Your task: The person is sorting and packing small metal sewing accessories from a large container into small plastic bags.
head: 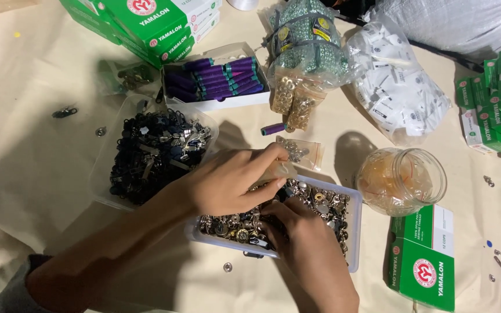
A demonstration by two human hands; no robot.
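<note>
Sifting shiny round metal snaps (320, 203), both hands (233, 182) (308, 243) over a clear plastic tray (355, 232).

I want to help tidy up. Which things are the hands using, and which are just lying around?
In use: left hand holding a small clear bag; right hand in the tray of metal snap buttons.

Lying about: tub of dark zipper pulls, purple thread spools, glass jar, green boxes.

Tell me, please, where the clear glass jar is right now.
In the head view, the clear glass jar lies on its side right of centre, just right of the white tray of metal snap buttons and above a green and white box.
</note>
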